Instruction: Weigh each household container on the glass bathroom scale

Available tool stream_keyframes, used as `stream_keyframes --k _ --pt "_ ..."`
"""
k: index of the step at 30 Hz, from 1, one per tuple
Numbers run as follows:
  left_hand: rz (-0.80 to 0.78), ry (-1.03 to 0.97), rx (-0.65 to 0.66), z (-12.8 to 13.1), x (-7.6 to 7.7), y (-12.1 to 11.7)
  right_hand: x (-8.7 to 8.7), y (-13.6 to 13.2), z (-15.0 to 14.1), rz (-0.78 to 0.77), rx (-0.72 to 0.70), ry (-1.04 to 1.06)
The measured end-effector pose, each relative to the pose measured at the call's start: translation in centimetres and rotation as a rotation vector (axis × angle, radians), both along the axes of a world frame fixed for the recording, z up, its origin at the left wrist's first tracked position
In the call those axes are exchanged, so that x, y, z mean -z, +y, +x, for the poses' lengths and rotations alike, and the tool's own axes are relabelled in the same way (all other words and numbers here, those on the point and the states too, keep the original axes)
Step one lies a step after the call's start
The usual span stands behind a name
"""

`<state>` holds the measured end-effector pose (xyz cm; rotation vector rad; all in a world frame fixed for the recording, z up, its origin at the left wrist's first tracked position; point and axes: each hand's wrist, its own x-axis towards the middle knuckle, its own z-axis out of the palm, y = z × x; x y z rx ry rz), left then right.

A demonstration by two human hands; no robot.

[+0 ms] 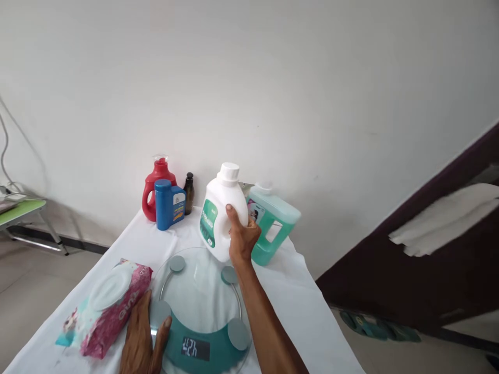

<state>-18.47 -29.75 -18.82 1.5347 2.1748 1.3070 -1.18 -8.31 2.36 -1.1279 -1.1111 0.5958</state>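
Note:
My right hand (242,236) is wrapped around the handle of a white detergent bottle (224,195) with a green label and a white cap. The bottle tilts a little and appears to be just above the back of a round glass bathroom scale (198,296); whether its base touches the glass I cannot tell. Lit digits show on the scale's display (195,348), too blurred to read surely. At the scale's left edge rests my left hand (142,340), thumb apart from the fingers and over the glass. Close beside it lies a pink pack of wet wipes (111,306).
Toward the wall stand a red jug (160,176), a blue bottle (164,205), a small dark bottle (189,195) and a green liquid jug (268,223). A white cloth (288,301) covers the table. At far left is a green-topped table (23,212).

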Motion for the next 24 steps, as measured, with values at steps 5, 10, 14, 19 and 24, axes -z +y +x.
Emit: stream_keyframes --k 5,10,14,19,24 --pt "0.004 0.033 -0.044 1.3 0.3 -0.1 1.3 7.4 -2.7 -0.062 0.185 -0.063" --pt "0.019 0.058 -0.131 3.1 -0.4 0.1 3.2 11.2 -3.1 -0.102 0.261 -0.132" --pt "-0.004 0.067 -0.133 3.4 -0.8 0.0 4.3 12.8 -2.7 -0.111 0.301 -0.201" --pt "-0.016 0.021 -0.141 3.6 -1.5 -0.2 4.2 11.7 -2.3 -0.059 0.25 -0.316" --pt "-0.018 0.016 -0.072 3.0 -1.3 -0.4 3.2 7.3 -4.3 0.209 0.173 -0.545"
